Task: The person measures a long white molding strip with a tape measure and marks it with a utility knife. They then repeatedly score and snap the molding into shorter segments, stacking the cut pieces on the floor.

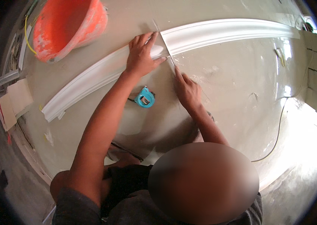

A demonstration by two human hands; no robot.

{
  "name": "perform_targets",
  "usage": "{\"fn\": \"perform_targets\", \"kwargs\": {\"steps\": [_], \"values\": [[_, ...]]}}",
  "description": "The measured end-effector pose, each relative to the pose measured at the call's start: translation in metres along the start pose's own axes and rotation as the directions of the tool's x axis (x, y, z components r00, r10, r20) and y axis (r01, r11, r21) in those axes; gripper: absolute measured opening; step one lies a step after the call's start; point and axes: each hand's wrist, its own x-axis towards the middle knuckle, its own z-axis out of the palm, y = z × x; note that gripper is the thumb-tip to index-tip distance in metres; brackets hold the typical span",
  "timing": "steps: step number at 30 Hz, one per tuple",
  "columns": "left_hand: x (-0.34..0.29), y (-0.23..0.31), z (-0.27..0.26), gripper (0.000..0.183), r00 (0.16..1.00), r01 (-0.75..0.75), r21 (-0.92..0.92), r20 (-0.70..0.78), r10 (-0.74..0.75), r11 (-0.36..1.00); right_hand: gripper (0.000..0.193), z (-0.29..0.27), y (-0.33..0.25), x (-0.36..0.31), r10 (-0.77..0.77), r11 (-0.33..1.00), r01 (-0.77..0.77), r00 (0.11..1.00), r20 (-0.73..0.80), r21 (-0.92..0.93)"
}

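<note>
White molding (218,33) lies clasped in one left hand (141,53), one right hand (189,92) gripping one thin blade (165,43).

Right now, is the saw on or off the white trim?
On: the saw lies across the white trim, its near end in the right hand. Its depth I cannot tell.

We see smooth, satiny moulding (207,35) at twelve, metallic-looking blade (165,43), scuffed plastic bucket (97,32) at ten, matt cardboard (19,93) at nine, glossy floor (237,101).
</note>
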Motion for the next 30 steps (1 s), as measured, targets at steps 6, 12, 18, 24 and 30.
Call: {"fn": "perform_targets", "kwargs": {"steps": [6,12,18,24,30], "values": [[-0.001,-0.024,0.032,0.093,0.996,-0.084,-0.053,0.026,0.086,0.995,0.043,0.060,0.028,0.025,-0.096,0.983,0.100,0.995,0.031,-0.151],[-0.019,-0.022,0.001,0.101,0.998,0.032,0.011,0.050,-0.033,0.999,0.072,0.025,0.001,-0.024,-0.019,0.999,0.011,0.985,0.173,0.048],[-0.023,-0.035,0.023,0.104,0.998,-0.053,0.014,0.042,0.053,0.998,0.069,0.032,-0.012,0.025,0.002,0.992,-0.009,0.998,0.056,0.123],[-0.021,-0.034,0.007,0.108,0.994,0.039,0.020,0.105,-0.041,0.999,0.074,0.032,-0.005,-0.027,-0.032,0.989,0.020,0.996,0.078,0.146],[-0.018,-0.032,0.014,0.106,0.997,0.013,-0.004,0.078,-0.013,1.000,0.072,0.047,-0.015,0.048,-0.030,0.998,0.030,1.000,0.001,0.054]]}}
